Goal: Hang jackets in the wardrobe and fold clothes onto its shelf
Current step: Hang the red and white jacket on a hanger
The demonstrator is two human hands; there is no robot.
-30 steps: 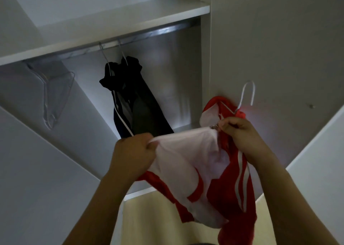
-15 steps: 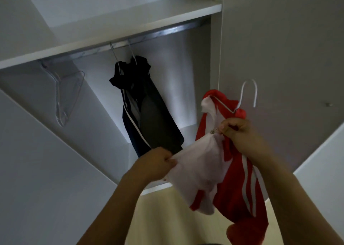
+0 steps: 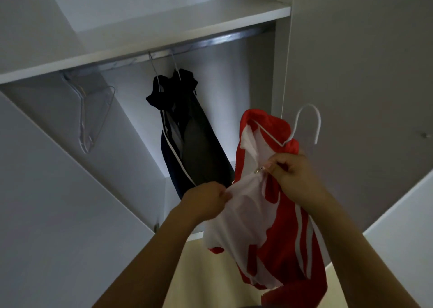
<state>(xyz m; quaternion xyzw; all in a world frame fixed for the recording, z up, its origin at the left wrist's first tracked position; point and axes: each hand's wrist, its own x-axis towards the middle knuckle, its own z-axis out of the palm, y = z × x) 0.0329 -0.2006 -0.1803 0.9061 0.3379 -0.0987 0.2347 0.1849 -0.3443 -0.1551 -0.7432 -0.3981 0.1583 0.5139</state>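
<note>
A red jacket with white panels and stripes [image 3: 278,216] hangs on a white wire hanger [image 3: 307,122] held up in front of the open wardrobe. My right hand [image 3: 290,174] pinches the small metal zip pull near the jacket's collar. My left hand [image 3: 206,200] grips the white front edge of the jacket lower down. Two dark jackets [image 3: 187,139] hang on wire hangers from the metal rail [image 3: 210,41] inside the wardrobe. The white shelf [image 3: 164,33] lies above the rail.
An empty wire hanger [image 3: 93,118] hangs on the rail at the left. A white wardrobe door [image 3: 58,202] stands open at the left, a grey panel [image 3: 363,73] at the right. Pale floor [image 3: 192,272] shows below.
My left hand has slid down and to the right along the jacket's front edge. My right hand stays at the zip pull. The camera view has shifted, with the wardrobe now further right.
</note>
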